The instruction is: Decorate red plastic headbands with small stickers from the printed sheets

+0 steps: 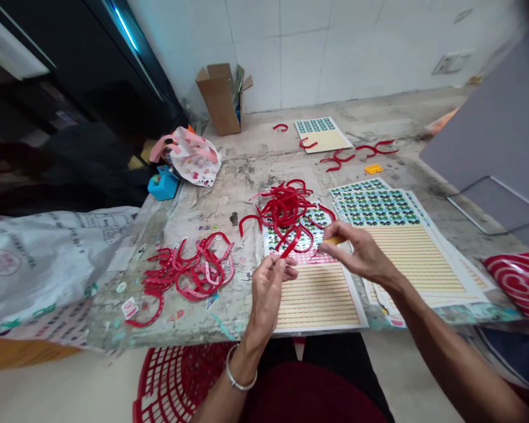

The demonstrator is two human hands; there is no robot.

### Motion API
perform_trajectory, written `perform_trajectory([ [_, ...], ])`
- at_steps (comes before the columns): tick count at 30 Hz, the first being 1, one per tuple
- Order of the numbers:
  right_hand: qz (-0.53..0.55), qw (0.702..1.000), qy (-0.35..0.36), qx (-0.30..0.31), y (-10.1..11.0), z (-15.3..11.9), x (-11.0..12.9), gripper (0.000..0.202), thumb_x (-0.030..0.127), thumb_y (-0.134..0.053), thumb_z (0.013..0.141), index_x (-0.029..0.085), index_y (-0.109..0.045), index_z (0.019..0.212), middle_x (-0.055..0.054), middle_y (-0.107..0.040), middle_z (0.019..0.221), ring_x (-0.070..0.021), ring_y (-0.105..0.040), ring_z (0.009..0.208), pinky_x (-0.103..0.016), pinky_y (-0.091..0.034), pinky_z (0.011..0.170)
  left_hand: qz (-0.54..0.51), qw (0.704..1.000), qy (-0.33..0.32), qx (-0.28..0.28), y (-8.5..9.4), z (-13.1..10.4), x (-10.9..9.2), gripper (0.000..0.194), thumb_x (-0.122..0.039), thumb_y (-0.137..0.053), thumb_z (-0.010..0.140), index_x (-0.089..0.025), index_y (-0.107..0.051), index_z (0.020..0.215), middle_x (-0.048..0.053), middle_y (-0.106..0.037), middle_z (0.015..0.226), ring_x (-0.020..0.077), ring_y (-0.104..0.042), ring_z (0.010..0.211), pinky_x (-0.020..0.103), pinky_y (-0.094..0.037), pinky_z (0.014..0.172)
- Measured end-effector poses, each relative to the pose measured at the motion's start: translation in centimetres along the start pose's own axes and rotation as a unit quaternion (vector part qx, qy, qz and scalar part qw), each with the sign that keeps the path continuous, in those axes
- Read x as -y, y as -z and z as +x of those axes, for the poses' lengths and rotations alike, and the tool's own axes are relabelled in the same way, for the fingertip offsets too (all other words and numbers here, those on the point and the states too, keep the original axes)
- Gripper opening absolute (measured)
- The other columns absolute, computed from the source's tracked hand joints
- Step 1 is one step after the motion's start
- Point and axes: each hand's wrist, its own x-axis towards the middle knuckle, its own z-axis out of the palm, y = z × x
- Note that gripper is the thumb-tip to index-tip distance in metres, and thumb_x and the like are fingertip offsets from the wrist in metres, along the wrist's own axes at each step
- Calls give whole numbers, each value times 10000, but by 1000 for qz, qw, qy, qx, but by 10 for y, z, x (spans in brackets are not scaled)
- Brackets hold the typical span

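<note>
My left hand [268,279] is closed on the end of a red hairband [292,242], a thin curved strip that points up and away. To its right, my right hand [357,247] pinches a small yellow piece [335,239] whose kind I cannot make out. Below both hands lies a printed sticker sheet [320,299] with rows of small pictures at the top and yellowish stripes below. A heap of red hairbands [286,205] covers its far end. Left of my left hand sits a second pile of red and pink hairbands [198,270], some of them dotted.
More sticker sheets [401,241] are stacked at the right, and another sheet [321,141] lies farther back near loose red hairbands [377,148]. An orange piece [373,169], a blue container [163,185], a patterned bag [196,155] and a cardboard box [220,100] stand about the worn table.
</note>
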Motion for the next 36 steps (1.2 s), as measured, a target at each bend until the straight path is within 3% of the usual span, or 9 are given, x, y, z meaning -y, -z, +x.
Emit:
perform_trajectory([
  [3,-106,991,76,40,-13,-4,14,115,296,-577,817,191,-531,826,-40,-576,766,-172,-512,731,-336,-390,725,-69,996,17,52,-11,-2,-19,177,-307,-560,831,-135,-603,831,72,-660,893,152,-635,785,281,-501,782],
  [6,-178,975,117,57,-13,-5,21,107,292,-541,837,191,-508,840,-48,-590,781,-181,-508,742,-358,-358,767,-88,995,15,54,-16,-3,-22,171,-302,-574,820,-133,-605,812,73,-659,883,169,-634,821,295,-493,803],
  [13,-291,954,42,-56,-19,-22,11,277,445,-591,786,189,-503,842,-67,-593,779,-215,-519,736,-360,-341,720,-85,996,-3,7,-16,-3,-21,187,-324,-587,806,-141,-611,830,64,-658,872,159,-635,801,281,-491,784],
  [19,-152,981,-111,-52,-67,-74,-25,216,403,-583,798,191,-546,796,-64,-576,738,-214,-516,714,-350,-394,668,-163,986,-20,19,-20,2,-36,152,-292,-588,803,-148,-601,851,42,-643,848,131,-628,725,280,-503,750],
  [23,96,976,-184,-61,-84,-75,-11,238,408,-551,823,201,-616,920,-71,-619,864,-212,-553,788,-362,-427,728,-170,985,-8,38,-27,-3,-42,141,-289,-573,812,-152,-590,843,40,-643,851,125,-624,703,281,-505,745],
  [27,441,859,-238,-107,-82,-52,20,296,445,-465,871,216,-635,951,-49,-631,834,-171,-574,762,-329,-461,711,-146,988,-2,45,-29,-12,-40,172,-321,-574,812,-150,-597,823,55,-653,864,136,-634,692,290,-511,727],
  [30,514,801,-256,-170,-81,-44,26,223,411,-597,796,210,-645,880,-40,-641,825,-162,-580,741,-333,-473,724,-133,990,-4,42,-26,-15,-34,184,-328,-579,810,-148,-612,827,58,-656,871,136,-634,699,287,-509,731],
  [32,471,814,-270,-208,-79,-44,24,178,367,-672,740,206,-643,810,-20,-629,763,-148,-562,679,-322,-474,697,-132,991,2,25,-23,-16,-29,176,-322,-592,803,-151,-620,834,48,-657,875,118,-623,683,274,-503,736],
  [36,294,902,-204,-242,-64,-44,23,126,330,-641,777,207,-635,804,-23,-603,806,-158,-552,782,-310,-451,760,-150,988,47,0,-20,-16,-18,168,-299,-629,776,-142,-628,837,46,-653,885,91,-595,650,246,-491,711],
])
